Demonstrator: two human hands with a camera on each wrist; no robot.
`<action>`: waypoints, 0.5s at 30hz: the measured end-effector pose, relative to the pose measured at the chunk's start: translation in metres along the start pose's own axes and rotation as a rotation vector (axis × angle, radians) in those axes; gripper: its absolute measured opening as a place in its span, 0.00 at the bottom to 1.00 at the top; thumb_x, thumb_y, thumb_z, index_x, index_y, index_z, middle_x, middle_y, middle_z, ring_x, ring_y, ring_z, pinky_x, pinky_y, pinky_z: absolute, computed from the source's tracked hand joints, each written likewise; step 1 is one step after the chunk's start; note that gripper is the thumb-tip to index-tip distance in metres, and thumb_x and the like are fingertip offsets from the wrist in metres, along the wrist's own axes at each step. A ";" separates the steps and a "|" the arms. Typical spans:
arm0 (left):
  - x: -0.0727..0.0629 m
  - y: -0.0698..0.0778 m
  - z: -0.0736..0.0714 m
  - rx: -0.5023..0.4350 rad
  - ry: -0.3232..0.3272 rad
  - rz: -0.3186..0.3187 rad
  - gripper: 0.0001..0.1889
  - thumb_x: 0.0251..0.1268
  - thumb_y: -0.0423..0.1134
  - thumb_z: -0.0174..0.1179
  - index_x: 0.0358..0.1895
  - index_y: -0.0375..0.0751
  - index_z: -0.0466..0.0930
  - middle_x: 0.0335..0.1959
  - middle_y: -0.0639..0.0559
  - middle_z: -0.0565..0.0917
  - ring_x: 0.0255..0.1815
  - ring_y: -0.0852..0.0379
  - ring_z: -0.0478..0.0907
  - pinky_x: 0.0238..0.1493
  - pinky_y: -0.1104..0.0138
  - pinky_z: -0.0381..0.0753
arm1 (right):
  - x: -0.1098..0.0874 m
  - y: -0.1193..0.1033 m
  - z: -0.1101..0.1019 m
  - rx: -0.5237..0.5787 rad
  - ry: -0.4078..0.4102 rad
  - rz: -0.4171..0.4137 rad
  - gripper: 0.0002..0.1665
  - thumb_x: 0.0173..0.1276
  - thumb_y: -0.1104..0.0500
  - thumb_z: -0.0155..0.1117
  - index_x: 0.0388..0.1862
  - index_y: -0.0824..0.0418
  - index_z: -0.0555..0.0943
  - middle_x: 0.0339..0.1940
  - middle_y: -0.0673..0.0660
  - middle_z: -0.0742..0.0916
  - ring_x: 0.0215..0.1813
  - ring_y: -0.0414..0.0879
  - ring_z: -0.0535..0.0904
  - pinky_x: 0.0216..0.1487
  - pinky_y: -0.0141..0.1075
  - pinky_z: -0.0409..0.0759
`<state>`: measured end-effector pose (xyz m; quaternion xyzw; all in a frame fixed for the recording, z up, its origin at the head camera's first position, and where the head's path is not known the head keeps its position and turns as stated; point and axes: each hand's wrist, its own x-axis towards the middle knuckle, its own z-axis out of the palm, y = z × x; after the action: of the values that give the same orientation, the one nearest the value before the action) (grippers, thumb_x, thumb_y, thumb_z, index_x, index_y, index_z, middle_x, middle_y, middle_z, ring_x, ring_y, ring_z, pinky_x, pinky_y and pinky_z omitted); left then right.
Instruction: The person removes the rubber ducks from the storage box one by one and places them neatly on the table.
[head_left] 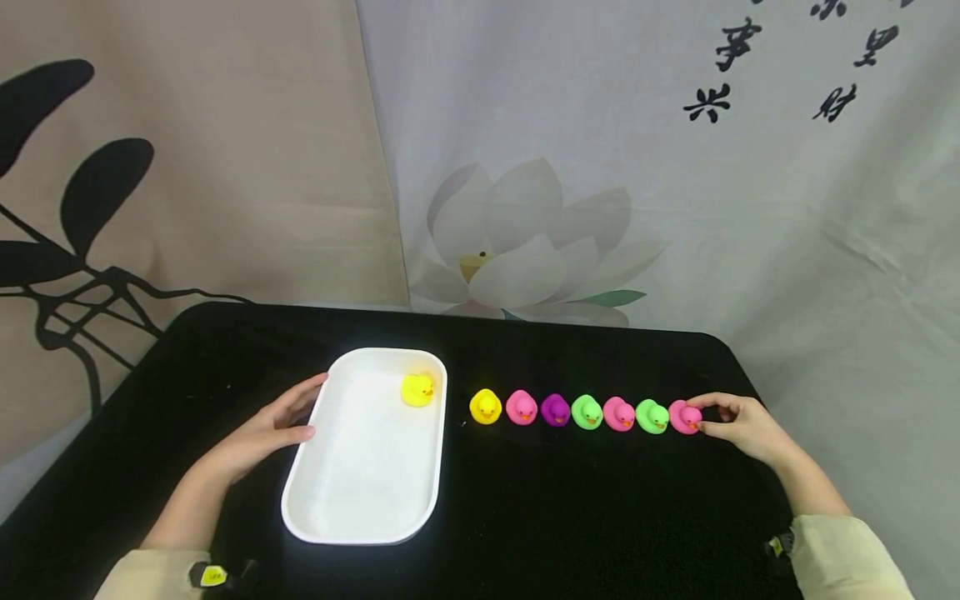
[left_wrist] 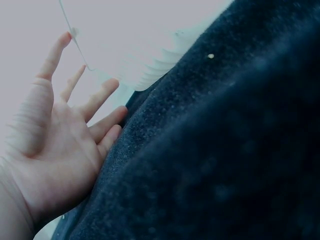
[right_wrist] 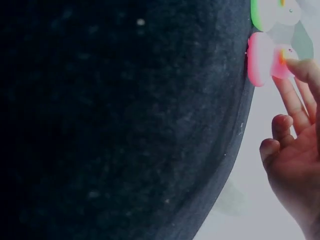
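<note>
At the right end of a row of rubber ducks, my right hand (head_left: 738, 425) pinches the last pink rubber duck (head_left: 682, 417) between thumb and fingers. The right wrist view shows the thumb at the head of this pink duck (right_wrist: 259, 60), which stands on the black cloth. My left hand (head_left: 262, 433) has its fingers spread along the left side of a white tray (head_left: 360, 467), fingertips at the rim. One yellow rubber duck (head_left: 417, 390) sits inside the tray near its far right corner. In the left wrist view the left hand (left_wrist: 65, 135) shows its palm, fingers extended.
The row on the black table (head_left: 570, 517) runs from a yellow duck (head_left: 485, 407) beside the tray through a pink (head_left: 521, 407), a purple (head_left: 556, 410), a green (head_left: 587, 412), another pink (head_left: 618, 414) and another green duck (head_left: 652, 417). Behind hangs a printed curtain (head_left: 637, 125).
</note>
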<state>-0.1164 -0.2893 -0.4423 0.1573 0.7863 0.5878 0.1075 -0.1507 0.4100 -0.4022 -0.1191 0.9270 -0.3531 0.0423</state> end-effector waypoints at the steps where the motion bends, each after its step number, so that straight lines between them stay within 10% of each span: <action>1: 0.000 0.000 0.000 -0.001 -0.001 -0.001 0.38 0.62 0.35 0.58 0.75 0.50 0.53 0.73 0.40 0.58 0.68 0.32 0.56 0.53 0.35 0.68 | 0.000 0.001 0.001 0.000 0.001 0.002 0.16 0.63 0.60 0.67 0.49 0.63 0.82 0.31 0.57 0.72 0.31 0.44 0.64 0.29 0.35 0.64; 15: 0.000 0.000 0.000 0.001 -0.004 0.000 0.38 0.62 0.35 0.58 0.75 0.50 0.53 0.73 0.41 0.58 0.68 0.33 0.57 0.53 0.36 0.68 | -0.002 0.010 0.004 0.011 0.020 -0.021 0.16 0.64 0.60 0.67 0.50 0.63 0.82 0.27 0.55 0.71 0.28 0.43 0.65 0.25 0.35 0.65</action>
<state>-0.1165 -0.2895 -0.4421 0.1586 0.7864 0.5869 0.1089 -0.1505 0.4154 -0.4118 -0.1252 0.9241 -0.3598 0.0298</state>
